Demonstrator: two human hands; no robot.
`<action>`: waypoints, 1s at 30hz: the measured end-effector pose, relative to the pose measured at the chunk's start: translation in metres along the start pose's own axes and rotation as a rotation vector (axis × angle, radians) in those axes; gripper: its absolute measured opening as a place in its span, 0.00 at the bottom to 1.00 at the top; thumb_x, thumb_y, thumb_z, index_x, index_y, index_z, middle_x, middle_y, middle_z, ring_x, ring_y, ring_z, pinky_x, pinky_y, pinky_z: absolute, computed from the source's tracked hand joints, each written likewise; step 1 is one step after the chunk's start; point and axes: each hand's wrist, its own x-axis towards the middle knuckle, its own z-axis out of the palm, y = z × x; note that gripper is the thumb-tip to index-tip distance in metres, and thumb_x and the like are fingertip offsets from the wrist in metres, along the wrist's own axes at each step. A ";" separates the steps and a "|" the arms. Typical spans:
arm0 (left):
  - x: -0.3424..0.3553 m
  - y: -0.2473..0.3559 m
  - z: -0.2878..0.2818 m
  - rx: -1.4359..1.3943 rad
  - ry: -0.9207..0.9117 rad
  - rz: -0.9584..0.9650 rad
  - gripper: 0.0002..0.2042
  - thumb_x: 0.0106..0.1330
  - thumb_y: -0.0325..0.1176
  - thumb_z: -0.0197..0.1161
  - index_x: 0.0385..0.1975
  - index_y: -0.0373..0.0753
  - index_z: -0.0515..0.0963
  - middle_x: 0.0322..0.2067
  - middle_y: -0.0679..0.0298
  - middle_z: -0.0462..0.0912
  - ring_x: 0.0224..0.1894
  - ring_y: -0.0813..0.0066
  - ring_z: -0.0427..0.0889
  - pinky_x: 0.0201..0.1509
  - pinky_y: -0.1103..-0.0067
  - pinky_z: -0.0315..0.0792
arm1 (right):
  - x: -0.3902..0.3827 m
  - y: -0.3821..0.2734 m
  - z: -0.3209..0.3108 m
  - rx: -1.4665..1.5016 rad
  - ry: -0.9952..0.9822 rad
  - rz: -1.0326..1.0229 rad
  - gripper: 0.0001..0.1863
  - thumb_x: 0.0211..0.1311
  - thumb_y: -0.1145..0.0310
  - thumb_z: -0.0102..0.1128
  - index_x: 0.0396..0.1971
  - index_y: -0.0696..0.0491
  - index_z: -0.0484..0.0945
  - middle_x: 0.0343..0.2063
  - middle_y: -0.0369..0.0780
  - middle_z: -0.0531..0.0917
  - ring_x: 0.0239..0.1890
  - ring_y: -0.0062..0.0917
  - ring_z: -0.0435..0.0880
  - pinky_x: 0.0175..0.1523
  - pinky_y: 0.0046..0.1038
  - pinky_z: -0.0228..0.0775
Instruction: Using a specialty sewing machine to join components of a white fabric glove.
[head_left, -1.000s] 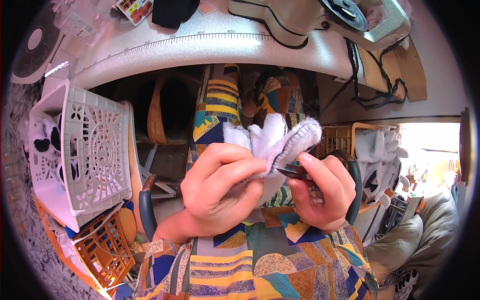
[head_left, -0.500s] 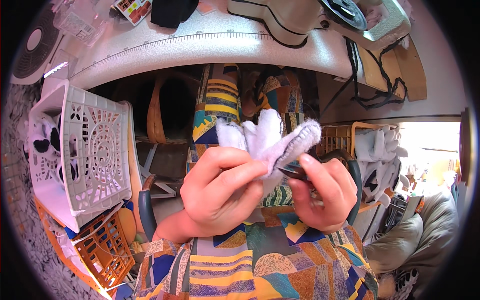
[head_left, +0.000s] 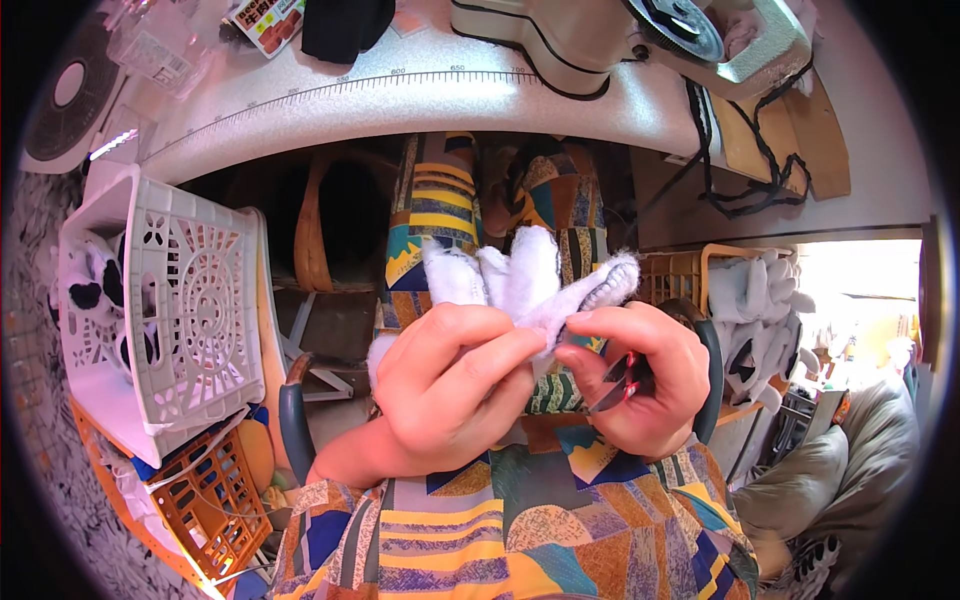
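Note:
Above my lap, my left hand [head_left: 450,375] is closed on a white fluffy fabric piece [head_left: 533,275], pinching it between thumb and fingers. The piece has several finger-like lobes, and dark stitching runs along the edge of the right one. My right hand [head_left: 660,350] is curled around small thread snips [head_left: 628,380], dark with a bit of red, lying in the palm with the blades downward. Its thumb and forefinger tips are at the fabric's right side; whether they pinch it I cannot tell. My left fingers hide the lower part of the piece.
A table [head_left: 330,105] with a printed ruler curves ahead, carrying a pale sewing machine [head_left: 540,45]. To the left, a white plastic basket [head_left: 200,310] stands over an orange crate [head_left: 205,500]. At right, white plush pieces [head_left: 755,290] fill another basket. Dark cords [head_left: 760,195] hang beside the table.
The snips have moved from the fabric's edge back into my right palm. My right thumb and forefinger have come left to the fabric, whose right lobe has shifted slightly down.

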 end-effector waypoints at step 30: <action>0.009 -0.007 -0.001 -0.177 -0.263 -0.063 0.10 0.49 0.31 0.73 0.25 0.35 0.79 0.17 0.60 0.75 0.17 0.63 0.74 0.20 0.74 0.66 | 0.013 0.018 -0.055 1.438 0.135 -0.135 0.04 0.69 0.78 0.44 0.36 0.54 0.61 0.21 0.38 0.70 0.37 0.36 0.82 0.34 0.29 0.78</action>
